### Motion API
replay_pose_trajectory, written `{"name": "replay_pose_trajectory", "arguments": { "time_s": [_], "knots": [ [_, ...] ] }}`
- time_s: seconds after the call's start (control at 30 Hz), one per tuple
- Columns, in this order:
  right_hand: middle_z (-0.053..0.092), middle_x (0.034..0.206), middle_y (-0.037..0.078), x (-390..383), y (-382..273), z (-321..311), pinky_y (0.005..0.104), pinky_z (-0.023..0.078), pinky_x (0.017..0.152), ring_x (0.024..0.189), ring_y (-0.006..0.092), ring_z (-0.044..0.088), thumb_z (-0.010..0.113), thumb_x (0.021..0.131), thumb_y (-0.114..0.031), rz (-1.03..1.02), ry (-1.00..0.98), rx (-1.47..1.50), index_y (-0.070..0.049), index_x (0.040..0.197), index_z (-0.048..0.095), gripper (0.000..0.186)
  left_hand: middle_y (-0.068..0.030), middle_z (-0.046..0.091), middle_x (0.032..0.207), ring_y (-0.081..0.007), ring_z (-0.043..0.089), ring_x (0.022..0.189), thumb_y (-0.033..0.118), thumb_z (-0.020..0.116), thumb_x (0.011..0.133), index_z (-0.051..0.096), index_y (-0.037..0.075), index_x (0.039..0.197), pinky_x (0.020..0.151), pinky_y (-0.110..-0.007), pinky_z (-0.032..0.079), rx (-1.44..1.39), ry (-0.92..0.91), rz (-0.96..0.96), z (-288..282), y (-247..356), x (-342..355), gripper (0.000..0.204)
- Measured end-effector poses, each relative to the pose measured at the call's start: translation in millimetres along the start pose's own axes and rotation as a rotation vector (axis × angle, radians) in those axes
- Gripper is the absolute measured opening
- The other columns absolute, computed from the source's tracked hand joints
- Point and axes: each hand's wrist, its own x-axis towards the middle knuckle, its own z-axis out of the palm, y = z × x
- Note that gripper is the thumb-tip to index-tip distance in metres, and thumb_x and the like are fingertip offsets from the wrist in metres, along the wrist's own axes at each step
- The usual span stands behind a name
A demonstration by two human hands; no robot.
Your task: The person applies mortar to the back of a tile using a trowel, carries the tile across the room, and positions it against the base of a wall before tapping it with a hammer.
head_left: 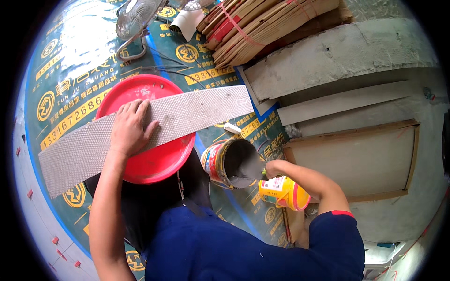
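Observation:
My left hand lies spread on a long, narrow tile strip with its textured face up, which rests across a red round basin. My right hand is closed on the yellow-green handle of a trowel, whose grey blade reaches into a bucket coated inside with wet grey mix. A yellow pail stands just right of the bucket, partly behind my right arm. A small white object lies between the tile and the bucket.
A green protective sheet covers the floor. At the top are a metal fan, a white roll and bundled folded cardboard. Along the right are a rough concrete ledge and a framed pale board. Small red pieces dot tiles at left.

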Motion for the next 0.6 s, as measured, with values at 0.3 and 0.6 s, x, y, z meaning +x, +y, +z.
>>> {"name": "replay_pose_trajectory", "arguments": {
  "time_s": [0.3,0.6],
  "knots": [
    [0.051,0.058,0.0,-16,7,-4,0.0271,0.041,0.044,0.046,0.0105,0.049,0.068,0.087,-0.016,-0.112,-0.357,1.417,-0.008,0.071,0.059,0.02,-0.0184,0.059,0.128,-0.0357,0.054,0.121,0.034,0.07,0.087,0.056,0.0,0.131,0.107,-0.044,0.04,0.041,-0.021,-0.013,4,2,4,0.057],
    [0.075,0.104,0.01,36,-9,3,0.0394,0.058,0.07,0.09,0.0246,0.074,0.066,0.083,-0.019,0.275,0.635,-0.154,-0.01,0.1,0.076,0.021,-0.0169,0.058,0.13,-0.0356,0.053,0.122,0.031,0.071,0.087,0.055,0.004,0.134,0.106,-0.044,0.04,0.04,-0.034,-0.012,3,4,7,0.056]
  ]
}}
